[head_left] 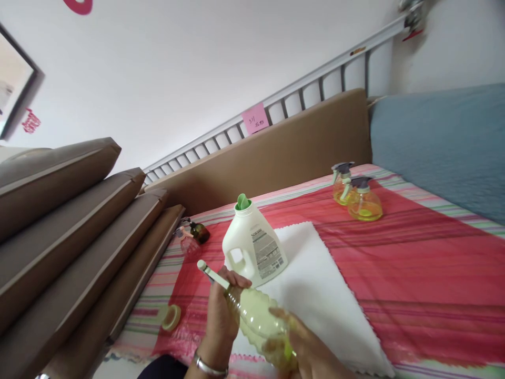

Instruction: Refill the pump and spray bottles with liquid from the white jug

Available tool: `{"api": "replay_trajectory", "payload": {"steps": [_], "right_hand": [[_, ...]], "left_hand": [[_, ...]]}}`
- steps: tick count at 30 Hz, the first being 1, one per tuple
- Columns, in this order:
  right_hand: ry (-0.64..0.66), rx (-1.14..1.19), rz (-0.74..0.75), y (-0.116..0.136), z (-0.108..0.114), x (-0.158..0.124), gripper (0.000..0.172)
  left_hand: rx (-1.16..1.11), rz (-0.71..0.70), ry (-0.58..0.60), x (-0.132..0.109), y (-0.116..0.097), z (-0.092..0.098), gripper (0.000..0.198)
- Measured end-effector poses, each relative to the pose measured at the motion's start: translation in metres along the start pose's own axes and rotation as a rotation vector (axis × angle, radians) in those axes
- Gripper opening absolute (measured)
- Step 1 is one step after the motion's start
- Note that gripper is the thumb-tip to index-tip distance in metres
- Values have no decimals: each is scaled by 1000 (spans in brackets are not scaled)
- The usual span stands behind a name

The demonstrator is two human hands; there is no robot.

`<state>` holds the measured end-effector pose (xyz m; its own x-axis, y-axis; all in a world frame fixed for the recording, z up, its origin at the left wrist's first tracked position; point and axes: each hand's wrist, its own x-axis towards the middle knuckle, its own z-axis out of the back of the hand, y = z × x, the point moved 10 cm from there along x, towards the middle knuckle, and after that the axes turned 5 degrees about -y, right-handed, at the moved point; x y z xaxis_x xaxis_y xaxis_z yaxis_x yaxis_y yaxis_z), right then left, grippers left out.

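A clear yellowish spray bottle (252,315) is tilted between my hands, its pale nozzle pointing up and to the left. My left hand (224,305) is closed around the neck by the spray head. Toward the base, my right hand (302,342) wraps the body, with yellow liquid showing near its fingers. Just beyond them a large white detergent jug (256,245) stands upright, its mouth uncapped with a green spout inside. Under the jug lies a white cloth (327,295) with a scalloped edge. A pale round cap (171,318) rests to the left.
Two spray bottles with yellow liquid (365,202) stand at the back right on a red plastic sheet (414,268). A pink bottle (188,243) and a dark pump bottle (200,231) are at the back left. Brown cushions (79,252) line the left side; a blue cushion (442,147) is on the right.
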<state>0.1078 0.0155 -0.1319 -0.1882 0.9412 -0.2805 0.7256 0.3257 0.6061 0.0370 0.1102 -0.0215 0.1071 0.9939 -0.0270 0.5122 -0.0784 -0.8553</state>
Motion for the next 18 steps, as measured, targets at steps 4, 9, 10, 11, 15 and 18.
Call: {"api": "replay_trajectory", "payload": {"steps": [4, 9, 10, 11, 15, 18], "right_hand": [[40, 121, -165, -11, -10, -6, 81], [-98, -75, 232, 24, 5, -4, 109], [-54, -35, 136, 16, 2, -3, 101], [4, 32, 0, 5, -3, -3, 89], [98, 145, -248, -10, -12, -6, 84], [-27, 13, 113, 21, 3, 0, 107]], "left_hand": [[-3, -3, 8, 0, -1, -2, 27], [8, -20, -63, 2, -2, 5, 25], [15, -18, -47, 2, -2, 3, 25], [19, -17, -26, 1, -2, 0, 25], [27, -50, -13, 2, -5, -1, 25], [42, -54, -61, 3, -6, 6, 24]]}}
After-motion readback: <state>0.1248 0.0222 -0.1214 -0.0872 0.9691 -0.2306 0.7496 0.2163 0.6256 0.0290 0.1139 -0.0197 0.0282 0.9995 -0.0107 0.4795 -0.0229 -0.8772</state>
